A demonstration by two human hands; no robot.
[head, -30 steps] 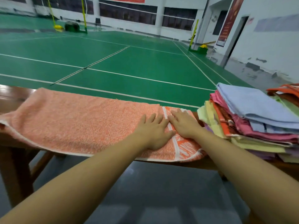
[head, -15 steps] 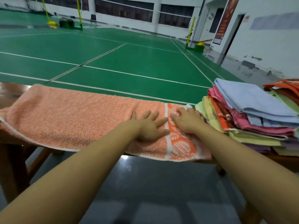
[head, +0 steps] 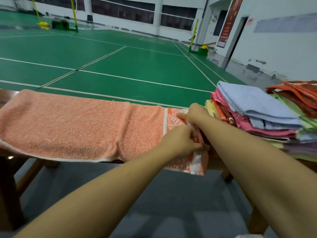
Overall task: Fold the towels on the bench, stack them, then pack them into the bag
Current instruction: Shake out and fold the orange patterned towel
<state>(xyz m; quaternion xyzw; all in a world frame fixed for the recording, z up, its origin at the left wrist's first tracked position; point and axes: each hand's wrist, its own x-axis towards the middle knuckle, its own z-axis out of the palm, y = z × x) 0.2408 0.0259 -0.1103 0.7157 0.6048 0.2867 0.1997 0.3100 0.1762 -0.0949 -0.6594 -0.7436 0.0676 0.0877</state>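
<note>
Evidently the work stood at an early fold: a long, orange-and-white flecked terry towel point(head: 72, 127) lay spread lengthwise along the brown wooden tabletop point(head: 216, 163), its near edge hanging over the front, with only its patterned right end being gathered. The left hand point(head: 181, 143) had its fingers point(head: 197, 145) curled into a pinch on that end near the front edge, while the right hand point(head: 193, 114) gripped the far corner, fingers bent round the hem as far as could be judged. Just beside them on the right sat a loose pile of towels point(head: 253, 115), pale blue on top over pink, yellow, orange and green; whether these were finished folds could not be told, and the pile ran off the right edge. No bag was in view, so stacking and packing seemed still ahead. The fingertips were blurred and partly hidden by the forearms.
</note>
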